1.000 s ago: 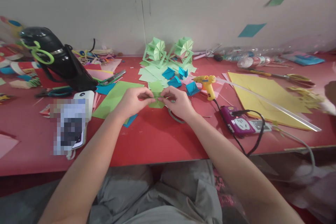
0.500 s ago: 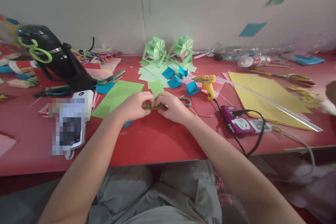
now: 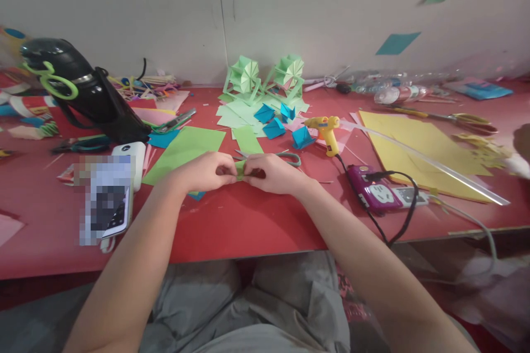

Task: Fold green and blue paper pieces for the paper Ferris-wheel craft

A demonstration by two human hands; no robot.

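Observation:
My left hand [image 3: 205, 171] and my right hand [image 3: 271, 172] meet over the red table [image 3: 232, 220], fingers pinched together on a small folded green paper piece [image 3: 240, 170], most of it hidden between the fingertips. Just behind the hands lie grey-handled scissors [image 3: 285, 156] and a light green paper strip [image 3: 247, 139]. A green sheet [image 3: 184, 151] lies to the left of my left hand.
A yellow glue gun [image 3: 327, 131], blue folded pieces [image 3: 273, 128] and two green paper wheels [image 3: 265, 77] sit further back. A purple power strip [image 3: 379, 194] with cables and yellow paper [image 3: 418, 151] lie at right. A phone [image 3: 108, 204] and a black bottle [image 3: 83, 91] are at left.
Both hands have drawn closer to me and lowered to the table. The green piece was a wider flap a second ago; now it is folded small between the fingertips.

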